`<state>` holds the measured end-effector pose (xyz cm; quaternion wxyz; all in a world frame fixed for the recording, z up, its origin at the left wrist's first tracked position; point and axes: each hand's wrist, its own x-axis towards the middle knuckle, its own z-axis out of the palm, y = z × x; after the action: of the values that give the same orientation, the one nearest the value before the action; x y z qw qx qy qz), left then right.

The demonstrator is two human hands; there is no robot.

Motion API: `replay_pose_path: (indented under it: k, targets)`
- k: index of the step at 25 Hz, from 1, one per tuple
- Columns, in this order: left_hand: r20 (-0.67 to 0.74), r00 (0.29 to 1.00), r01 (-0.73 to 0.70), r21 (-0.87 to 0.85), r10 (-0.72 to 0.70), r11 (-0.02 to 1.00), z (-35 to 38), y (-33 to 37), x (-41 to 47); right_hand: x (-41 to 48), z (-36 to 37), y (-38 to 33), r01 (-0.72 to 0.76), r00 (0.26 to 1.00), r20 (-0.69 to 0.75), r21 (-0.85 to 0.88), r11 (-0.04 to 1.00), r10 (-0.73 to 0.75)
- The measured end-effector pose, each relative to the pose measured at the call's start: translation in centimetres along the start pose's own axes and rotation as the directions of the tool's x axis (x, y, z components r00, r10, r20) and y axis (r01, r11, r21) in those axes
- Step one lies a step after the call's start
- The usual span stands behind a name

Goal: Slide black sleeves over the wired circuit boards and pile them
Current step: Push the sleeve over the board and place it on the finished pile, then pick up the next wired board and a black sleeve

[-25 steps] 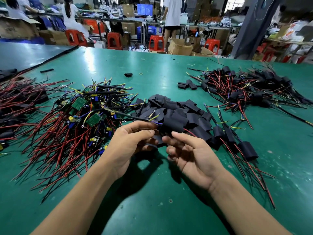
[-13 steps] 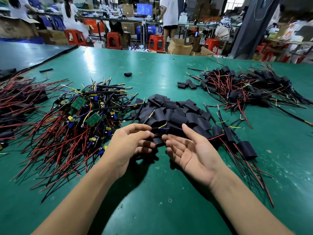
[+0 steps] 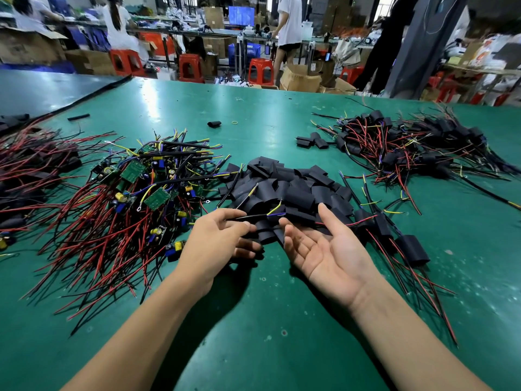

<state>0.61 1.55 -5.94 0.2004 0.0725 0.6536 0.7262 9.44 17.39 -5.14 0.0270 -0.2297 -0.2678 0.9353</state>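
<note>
While pinched by its black wire (image 3: 251, 217) in L hand (image 3: 222, 238) (w/ curled fingers, sleeve end just beyond), liable to snag on loose sleeves (image 3: 298, 190) heaped mid-table, owing to stray leads tangled w/ neighbours. Could scatter heap if pulled quick. Found R hand (image 3: 324, 249) released, palm up, fingertips at heap edge. Vs 1 s ago: has uncurled R fingers, let go of sleeve. Noted bare boards (image 3: 132, 170) left, finished pile (image 3: 408, 148) far right.

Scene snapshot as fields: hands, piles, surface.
left hand: pinches black sleeve, wires sticking out
right hand: open, palm up, holding nothing
bare boards: tangled pile, left
loose sleeves: heap, centre, just beyond the hands
sleeved boards: pile, far right
table: green surface
</note>
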Motion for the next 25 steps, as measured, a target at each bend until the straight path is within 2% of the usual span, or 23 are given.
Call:
replay_pose_path:
  k: [3, 6, 11, 13, 15, 17, 20, 23, 25]
  targets:
    - [0.006, 0.998, -0.069, 0.031, 0.069, 0.997, 0.0, 0.1, 0.0, 0.0, 0.1, 0.0, 0.006, 1.0, -0.012, -0.036, 0.999, -0.006]
    - [0.014, 0.989, -0.146, 0.004, 0.146, 0.989, -0.1, 0.4, -0.2, -0.1, 0.3, 0.4, 0.03, 1.0, -0.005, -0.177, 0.984, -0.031]
    - [-0.043, 0.977, -0.212, -0.16, 0.208, 0.964, -0.3, 1.2, -0.3, -1.2, 0.7, 1.2, 0.126, 0.975, 0.221, -0.416, 0.901, -0.034]
    - [-0.044, 0.971, -0.238, -0.213, 0.234, 0.948, -0.3, 1.6, -0.4, -1.5, 0.8, 1.7, 0.197, 0.956, 0.285, -0.427, 0.882, -0.075]
    - [-0.034, 0.967, -0.252, -0.235, 0.252, 0.939, -0.2, 1.8, -0.4, -1.7, 1.2, 2.0, 0.284, 0.938, 0.296, -0.36, 0.889, -0.18]
    - [-0.025, 0.963, -0.267, -0.201, 0.268, 0.942, -0.2, 1.7, -0.4, -1.5, 1.4, 1.4, 0.329, 0.936, 0.201, -0.211, 0.92, -0.289]
    - [-0.006, 0.949, -0.315, -0.059, 0.315, 0.947, -0.3, 1.1, -0.4, -1.1, 0.5, -0.9, 0.399, 0.916, -0.053, 0.01, 0.917, -0.398]
    - [0.023, 0.938, -0.345, 0.05, 0.345, 0.937, -0.3, 0.4, -0.3, -0.8, -1.3, -2.9, 0.464, 0.864, -0.289, 0.134, 0.876, -0.413]
    - [0.039, 0.936, -0.351, 0.079, 0.349, 0.933, -0.2, 0.2, -0.3, -0.5, -2.1, -3.6, 0.473, 0.85, -0.345, 0.167, 0.865, -0.398]
